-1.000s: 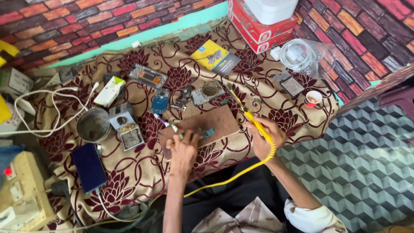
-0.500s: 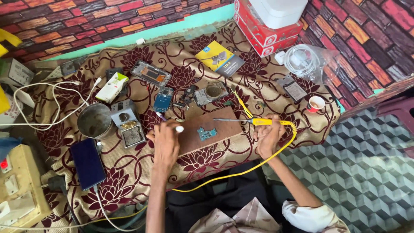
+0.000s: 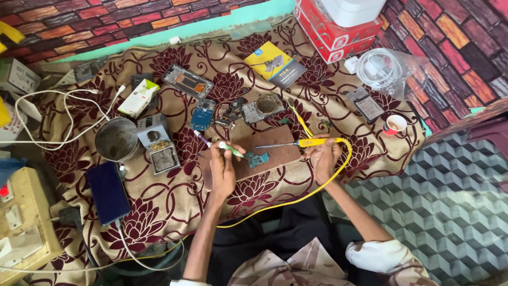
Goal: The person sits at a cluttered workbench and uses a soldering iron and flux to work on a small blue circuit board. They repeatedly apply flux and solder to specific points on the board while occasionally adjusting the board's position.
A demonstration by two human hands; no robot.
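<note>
My left hand (image 3: 222,169) holds a thin pen-like tool with a green and white grip (image 3: 225,146), its tip pointing up-left. My right hand (image 3: 324,157) grips a yellow-handled soldering iron (image 3: 296,143) with a yellow cord (image 3: 338,175); its metal tip points left toward a small blue-green circuit board (image 3: 257,158). That board lies on a brown wooden block (image 3: 280,151) between both hands, on a floral maroon and beige cloth (image 3: 159,206).
A metal cup (image 3: 116,139), a metal stand with brass wool (image 3: 159,143), a dark phone (image 3: 108,191), opened phone parts (image 3: 186,81), a yellow and black booklet (image 3: 274,64), a small paper cup (image 3: 395,124), white cables (image 3: 47,116), red boxes (image 3: 330,32) and a switchboard (image 3: 18,217) surround the block.
My left hand closed on the pen-like tool and moved right toward the board. The soldering iron stayed level, tip pointing left. The view shifted slightly.
</note>
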